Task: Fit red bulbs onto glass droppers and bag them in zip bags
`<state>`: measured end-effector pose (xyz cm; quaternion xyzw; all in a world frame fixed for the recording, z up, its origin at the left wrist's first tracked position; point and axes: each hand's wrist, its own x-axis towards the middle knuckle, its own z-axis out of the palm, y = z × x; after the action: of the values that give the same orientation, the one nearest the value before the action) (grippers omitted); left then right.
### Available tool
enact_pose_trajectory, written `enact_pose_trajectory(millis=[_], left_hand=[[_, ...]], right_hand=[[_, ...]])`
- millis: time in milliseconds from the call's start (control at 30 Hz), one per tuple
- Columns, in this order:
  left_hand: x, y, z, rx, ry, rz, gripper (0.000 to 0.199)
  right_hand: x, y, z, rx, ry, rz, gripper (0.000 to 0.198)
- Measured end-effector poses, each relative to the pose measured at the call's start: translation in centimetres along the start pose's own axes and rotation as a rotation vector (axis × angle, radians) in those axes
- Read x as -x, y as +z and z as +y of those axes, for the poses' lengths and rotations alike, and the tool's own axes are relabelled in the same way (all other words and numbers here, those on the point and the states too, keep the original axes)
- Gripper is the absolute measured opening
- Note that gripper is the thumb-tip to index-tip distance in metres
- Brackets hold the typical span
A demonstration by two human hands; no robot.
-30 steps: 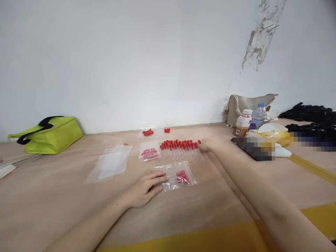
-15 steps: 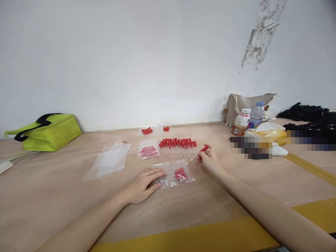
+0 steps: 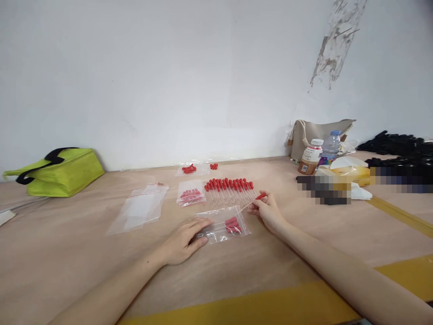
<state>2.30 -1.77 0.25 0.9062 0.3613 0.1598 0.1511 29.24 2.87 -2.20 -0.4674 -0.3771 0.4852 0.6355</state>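
Observation:
Clear plastic zip bag (image 3: 216, 232) lies flat in front of me, with several red-bulbed glass droppers (image 3: 232, 225) inside. My left hand (image 3: 189, 237) rests over the bag's left end, fingers stretched out and thumb apart, holding it down. My right hand (image 3: 269, 211) is closed on a single dropper (image 3: 260, 196), pinched near its red bulb. Its thin glass tip points left, at the bag's upper right edge; whether it is inside the opening I cannot tell. Just beyond, a row of loose red-bulbed droppers (image 3: 230, 185) lies side by side.
Filled bags (image 3: 191, 193) are stacked left of the row. Flat bags (image 3: 144, 205) lie further left. Red bulbs (image 3: 189, 169) sit near the wall. A lime-green bag (image 3: 67, 174) stands at far left; bottles (image 3: 309, 158), a beige bag (image 3: 320, 131) and black items (image 3: 399, 144) at right.
My right hand has moved slightly left and down with the dropper, bringing its tip against the bag's edge. My left hand stays on the bag.

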Motion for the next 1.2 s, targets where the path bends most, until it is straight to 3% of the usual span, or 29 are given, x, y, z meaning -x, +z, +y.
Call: enact_pose_trajectory(millis=[233, 400, 533, 733, 833, 933, 1067, 1100, 1200], left_hand=[[0.1, 0.0, 0.1, -0.007, -0.01, -0.003, 0.044], [0.1, 0.0, 0.1, -0.026, -0.024, -0.016, 0.046], [0.1, 0.1, -0.1, -0.032, -0.017, -0.016, 0.047], [0.0, 0.1, -0.1, -0.043, -0.009, -0.021, 0.044], [0.0, 0.1, -0.1, -0.044, -0.011, -0.037, 0.041], [0.0, 0.0, -0.1, -0.047, -0.016, -0.047, 0.037], [0.0, -0.1, 0.0, -0.044, -0.016, -0.044, 0.036], [0.0, -0.1, 0.0, -0.046, -0.015, -0.044, 0.036], [0.0, 0.0, 0.0, -0.061, -0.012, -0.051, 0.038]], right_hand=[[1.4, 1.1, 0.0, -0.066, 0.128, -0.214, 0.014], [1.8, 0.8, -0.1, 0.186, 0.063, -0.353, 0.024], [1.8, 1.0, 0.2, 0.222, 0.029, -0.46, 0.026], [1.5, 1.5, 0.8, 0.33, -0.028, -0.525, 0.02], [1.4, 1.2, 0.6, 0.455, 0.013, -0.567, 0.021], [0.5, 0.5, 0.1, 0.554, 0.0, -0.479, 0.02], [-3.3, -1.3, -1.0, 0.804, -0.214, -0.162, 0.013], [-4.5, -1.7, -1.3, 0.936, -0.217, -0.081, 0.011], [-7.7, -2.5, -2.2, 1.06, -0.149, -0.007, 0.006]])
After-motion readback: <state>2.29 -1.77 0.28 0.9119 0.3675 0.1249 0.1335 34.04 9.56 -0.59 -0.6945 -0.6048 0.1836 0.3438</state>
